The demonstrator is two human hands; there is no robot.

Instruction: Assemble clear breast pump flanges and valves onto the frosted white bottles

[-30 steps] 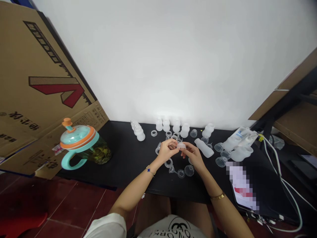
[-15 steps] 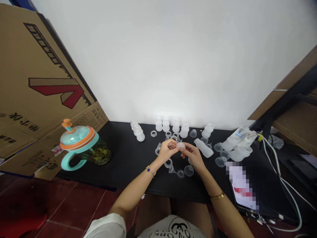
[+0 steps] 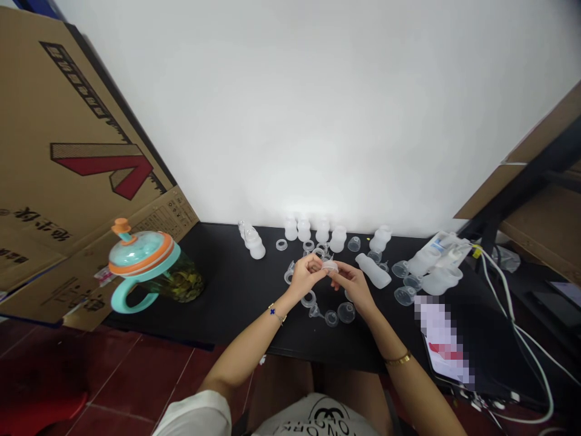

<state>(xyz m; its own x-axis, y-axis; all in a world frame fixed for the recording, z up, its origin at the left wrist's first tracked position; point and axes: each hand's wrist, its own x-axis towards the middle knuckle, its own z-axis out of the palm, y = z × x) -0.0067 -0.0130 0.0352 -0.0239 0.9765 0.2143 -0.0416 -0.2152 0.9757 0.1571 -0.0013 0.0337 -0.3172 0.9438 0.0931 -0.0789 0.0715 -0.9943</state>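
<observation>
Between my two hands is a small white bottle collar with a clear nipple (image 3: 330, 266). My left hand (image 3: 307, 274) grips its left side with the fingers curled. My right hand (image 3: 353, 283) pinches it from the right. Below my hands on the black table lie a clear ring (image 3: 308, 298), a clear nipple (image 3: 316, 310) and a clear dome cap (image 3: 346, 313). Several white frosted bottles (image 3: 322, 230) stand behind my hands near the wall. Another bottle (image 3: 373, 270) lies on its side just right of my right hand.
At the left stands a big teal-handled jug (image 3: 143, 269) beside a large cardboard box (image 3: 68, 151). Two assembled bottles (image 3: 255, 243) stand left of the row. On the right are a bag of bottles (image 3: 438, 260), a phone (image 3: 447, 345) and white cables (image 3: 503, 290).
Both hands stay almost where they were, still holding the collar and nipple. Nothing on the table has visibly moved.
</observation>
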